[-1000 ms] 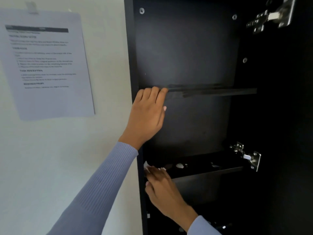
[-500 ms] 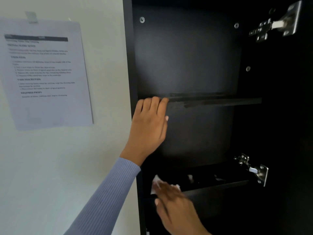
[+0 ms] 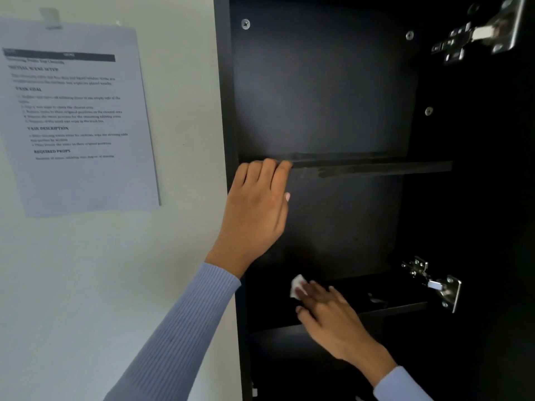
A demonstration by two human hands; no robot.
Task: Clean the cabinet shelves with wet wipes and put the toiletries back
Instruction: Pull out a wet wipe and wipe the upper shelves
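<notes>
A sheet of paper [image 3: 78, 117] is fixed to the wall [image 3: 86, 285] at nine o'clock of the cabinet [image 3: 224, 82]. Inside the cabinet, an upper shelf [image 3: 376, 167] is set at twelve o'clock of a lower shelf [image 3: 390, 309]. The left hand [image 3: 254, 209] is hooked over the upper shelf's front edge at its nine o'clock end. The right hand [image 3: 333, 316] is laid on the lower shelf, with a wipe [image 3: 296, 286] under its fingertips at ten o'clock. One hinge [image 3: 477, 34] is mounted at two o'clock of the upper shelf, another hinge [image 3: 434, 282] at three o'clock of the lower shelf.
</notes>
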